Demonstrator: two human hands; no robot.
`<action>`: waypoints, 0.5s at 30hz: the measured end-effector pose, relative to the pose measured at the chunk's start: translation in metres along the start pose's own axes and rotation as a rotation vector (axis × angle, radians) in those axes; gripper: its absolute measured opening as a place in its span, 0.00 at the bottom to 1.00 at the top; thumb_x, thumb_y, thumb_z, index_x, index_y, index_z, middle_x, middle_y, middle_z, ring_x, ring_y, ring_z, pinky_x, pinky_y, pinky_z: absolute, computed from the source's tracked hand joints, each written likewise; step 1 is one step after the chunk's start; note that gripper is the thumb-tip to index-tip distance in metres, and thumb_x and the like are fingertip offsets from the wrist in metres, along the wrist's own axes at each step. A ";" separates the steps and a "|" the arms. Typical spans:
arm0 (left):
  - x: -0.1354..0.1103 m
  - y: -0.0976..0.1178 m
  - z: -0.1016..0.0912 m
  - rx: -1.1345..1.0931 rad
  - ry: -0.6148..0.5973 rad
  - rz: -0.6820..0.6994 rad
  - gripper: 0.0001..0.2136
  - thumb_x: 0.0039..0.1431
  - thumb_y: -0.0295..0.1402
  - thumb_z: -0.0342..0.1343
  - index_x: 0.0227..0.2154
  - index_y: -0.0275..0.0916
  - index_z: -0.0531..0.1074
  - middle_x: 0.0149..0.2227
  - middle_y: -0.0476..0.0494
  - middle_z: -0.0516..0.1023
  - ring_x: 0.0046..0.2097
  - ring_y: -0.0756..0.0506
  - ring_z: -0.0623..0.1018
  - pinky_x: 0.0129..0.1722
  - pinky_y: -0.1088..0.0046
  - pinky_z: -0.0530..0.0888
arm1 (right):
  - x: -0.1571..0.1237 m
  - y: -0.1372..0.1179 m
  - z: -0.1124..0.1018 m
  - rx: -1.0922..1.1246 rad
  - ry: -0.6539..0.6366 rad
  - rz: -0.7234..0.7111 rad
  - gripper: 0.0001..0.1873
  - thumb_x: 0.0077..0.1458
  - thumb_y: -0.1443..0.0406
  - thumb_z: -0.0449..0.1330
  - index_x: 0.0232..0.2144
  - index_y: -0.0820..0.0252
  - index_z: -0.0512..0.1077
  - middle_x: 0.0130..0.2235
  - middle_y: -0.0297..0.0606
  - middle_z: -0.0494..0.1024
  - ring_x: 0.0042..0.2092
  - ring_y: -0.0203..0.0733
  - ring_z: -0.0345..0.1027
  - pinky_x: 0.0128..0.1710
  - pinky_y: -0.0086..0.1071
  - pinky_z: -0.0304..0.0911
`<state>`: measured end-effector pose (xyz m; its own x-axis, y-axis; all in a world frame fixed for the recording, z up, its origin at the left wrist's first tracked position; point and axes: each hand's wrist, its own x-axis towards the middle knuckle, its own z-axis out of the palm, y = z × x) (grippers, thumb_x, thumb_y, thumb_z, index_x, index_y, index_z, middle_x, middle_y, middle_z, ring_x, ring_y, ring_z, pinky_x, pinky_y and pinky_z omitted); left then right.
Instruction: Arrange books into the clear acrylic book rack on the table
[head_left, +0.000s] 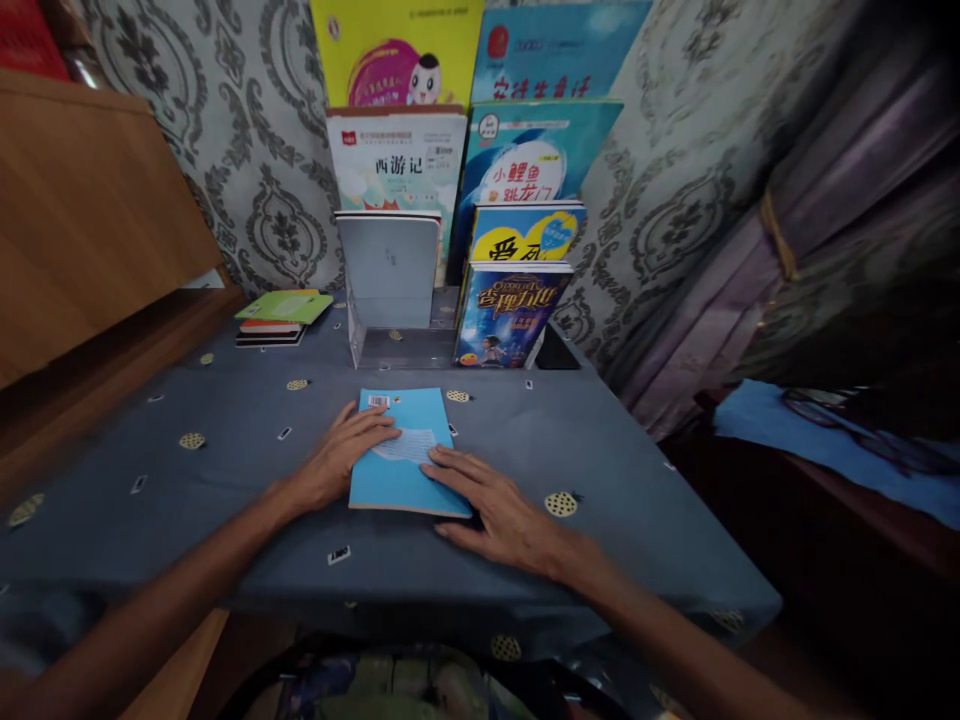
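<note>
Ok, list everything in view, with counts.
booklet: 1, light blue, on table, front of stand
tablecloth: 1, grey-blue, dotted print, over table
stand: 1, clear, back of table
grey book: 1, grey, upright in stand
colour books: 6, yellow, teal, white, navy, upright at back
book stack: 1, green on top, left of stand
black item: 1, black, right of stand
wood panel: 1, brown, left
wallpaper: grey patterned, behind table
curtain: 1, purple-grey, right
blue cloth: 1, blue, right
red item: 1, red, top left
left hand: 1, on booklet's left side
right hand: 1, on booklet's lower right
</note>
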<state>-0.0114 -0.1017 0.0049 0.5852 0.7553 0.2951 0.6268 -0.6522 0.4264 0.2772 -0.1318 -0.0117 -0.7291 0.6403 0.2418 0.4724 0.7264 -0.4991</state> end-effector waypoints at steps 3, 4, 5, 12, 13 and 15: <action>0.020 -0.004 -0.010 -0.154 0.014 -0.005 0.14 0.59 0.40 0.58 0.45 0.43 0.78 0.49 0.41 0.81 0.55 0.39 0.77 0.67 0.49 0.52 | 0.004 0.001 -0.004 0.097 0.105 -0.009 0.30 0.61 0.63 0.60 0.64 0.54 0.63 0.64 0.46 0.67 0.65 0.50 0.60 0.64 0.52 0.59; 0.027 -0.003 -0.014 -0.218 0.037 -0.020 0.12 0.57 0.41 0.60 0.41 0.43 0.79 0.45 0.42 0.83 0.50 0.39 0.79 0.66 0.50 0.55 | 0.007 0.002 -0.007 0.136 0.151 -0.006 0.27 0.61 0.64 0.59 0.63 0.53 0.65 0.62 0.45 0.71 0.63 0.50 0.63 0.62 0.51 0.61; 0.034 -0.001 -0.018 -0.282 0.071 -0.051 0.11 0.55 0.42 0.61 0.36 0.42 0.80 0.40 0.43 0.83 0.45 0.40 0.80 0.63 0.52 0.60 | 0.011 0.003 -0.010 0.176 0.203 0.001 0.25 0.62 0.64 0.58 0.61 0.52 0.67 0.59 0.44 0.74 0.60 0.50 0.67 0.60 0.50 0.64; 0.085 0.002 -0.028 -0.670 0.549 -0.264 0.18 0.47 0.49 0.64 0.19 0.38 0.73 0.20 0.50 0.71 0.24 0.50 0.68 0.24 0.75 0.65 | 0.060 0.026 -0.020 0.413 0.476 0.161 0.18 0.62 0.54 0.57 0.47 0.55 0.77 0.46 0.40 0.82 0.49 0.50 0.75 0.52 0.48 0.70; 0.092 0.001 -0.028 -0.706 0.615 -0.274 0.19 0.49 0.50 0.63 0.20 0.38 0.73 0.20 0.50 0.71 0.24 0.51 0.67 0.23 0.75 0.64 | 0.067 0.030 -0.019 0.447 0.499 0.169 0.19 0.61 0.52 0.57 0.46 0.56 0.77 0.45 0.40 0.82 0.49 0.50 0.74 0.52 0.49 0.70; 0.103 -0.001 -0.030 -0.789 0.705 -0.271 0.20 0.53 0.52 0.60 0.23 0.38 0.74 0.21 0.49 0.73 0.24 0.51 0.68 0.23 0.76 0.64 | 0.080 0.037 -0.018 0.514 0.514 0.170 0.20 0.61 0.50 0.56 0.45 0.56 0.77 0.42 0.40 0.82 0.46 0.48 0.75 0.49 0.47 0.71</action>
<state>0.0329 -0.0214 0.0601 -0.1069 0.8988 0.4251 0.0366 -0.4237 0.9051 0.2457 -0.0492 0.0043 -0.2837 0.8612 0.4217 0.1751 0.4789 -0.8602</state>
